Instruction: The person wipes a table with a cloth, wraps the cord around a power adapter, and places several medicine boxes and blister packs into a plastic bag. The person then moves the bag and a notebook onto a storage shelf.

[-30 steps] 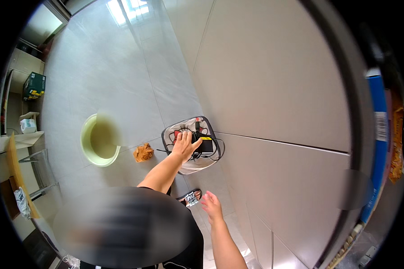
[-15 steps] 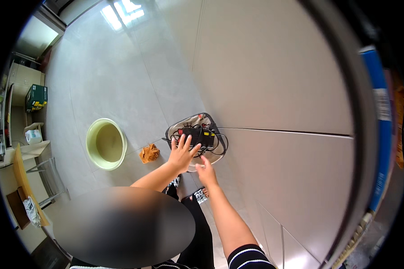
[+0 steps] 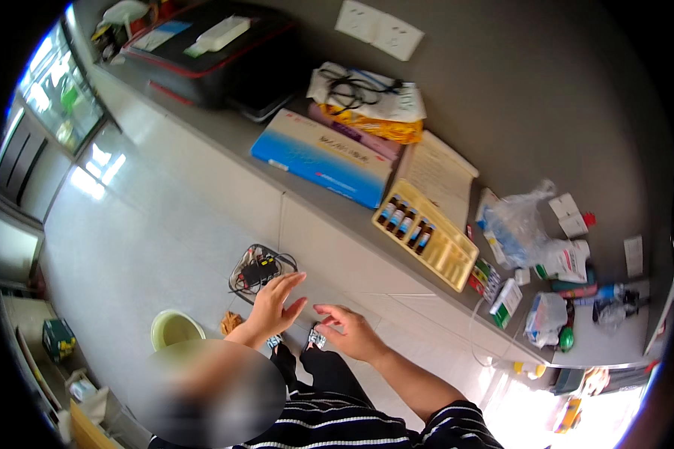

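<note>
My left hand (image 3: 275, 305) hovers in the air with its fingers apart and nothing in it. Close by on the right, my right hand (image 3: 350, 332) is also raised, fingers spread and empty. On the floor beyond the left hand lies a dark-rimmed basket or bin (image 3: 236, 284) holding a black adapter-like box (image 3: 259, 270) and tangled black cables. An orange-brown cloth (image 3: 231, 323) lies crumpled on the floor. Left of it stands a pale green bucket (image 3: 157, 329), partly covered by a blurred patch.
Ahead runs a grey counter with a black case (image 3: 202, 71), a blue and white box (image 3: 322, 159), and a yellow tray (image 3: 457, 262) holding several small brown bottles (image 3: 407, 223). Plastic bags (image 3: 524, 224) and small boxes lie to the right. Wall sockets (image 3: 380, 28) are above.
The view has swung up and right, bringing the countertop into sight. Both hands have lifted away from the basket of cables, which stays on the floor.
</note>
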Demonstrator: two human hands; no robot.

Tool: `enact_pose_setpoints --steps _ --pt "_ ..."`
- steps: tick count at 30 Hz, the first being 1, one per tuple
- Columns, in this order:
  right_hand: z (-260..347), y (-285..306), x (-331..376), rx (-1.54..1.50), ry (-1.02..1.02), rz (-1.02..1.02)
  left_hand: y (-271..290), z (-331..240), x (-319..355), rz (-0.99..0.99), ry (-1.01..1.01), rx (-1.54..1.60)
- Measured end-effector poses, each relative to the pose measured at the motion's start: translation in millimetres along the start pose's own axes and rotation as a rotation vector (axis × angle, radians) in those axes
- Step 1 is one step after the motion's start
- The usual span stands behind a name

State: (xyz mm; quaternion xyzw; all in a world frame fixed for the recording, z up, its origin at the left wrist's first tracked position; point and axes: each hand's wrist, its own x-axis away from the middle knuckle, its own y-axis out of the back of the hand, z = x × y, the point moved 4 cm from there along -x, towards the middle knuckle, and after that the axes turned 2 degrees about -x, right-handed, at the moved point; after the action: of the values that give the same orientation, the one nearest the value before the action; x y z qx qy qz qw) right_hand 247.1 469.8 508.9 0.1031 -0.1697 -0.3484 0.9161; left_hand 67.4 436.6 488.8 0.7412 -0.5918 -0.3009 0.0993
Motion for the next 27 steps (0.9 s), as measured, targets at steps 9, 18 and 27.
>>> enact_pose_setpoints --steps 9,18,27 --pt "34 193 78 0.343 0.001 -0.718 -22 -84 -137 -0.039 -0.195 -0.093" --pt "-50 208 95 -0.274 -0.234 -0.833 -79 -78 -169 0.025 0.174 -0.314" --pt "-51 229 75 -0.737 -0.159 -0.863 -83 -63 -172 -0.030 0.392 -0.009"
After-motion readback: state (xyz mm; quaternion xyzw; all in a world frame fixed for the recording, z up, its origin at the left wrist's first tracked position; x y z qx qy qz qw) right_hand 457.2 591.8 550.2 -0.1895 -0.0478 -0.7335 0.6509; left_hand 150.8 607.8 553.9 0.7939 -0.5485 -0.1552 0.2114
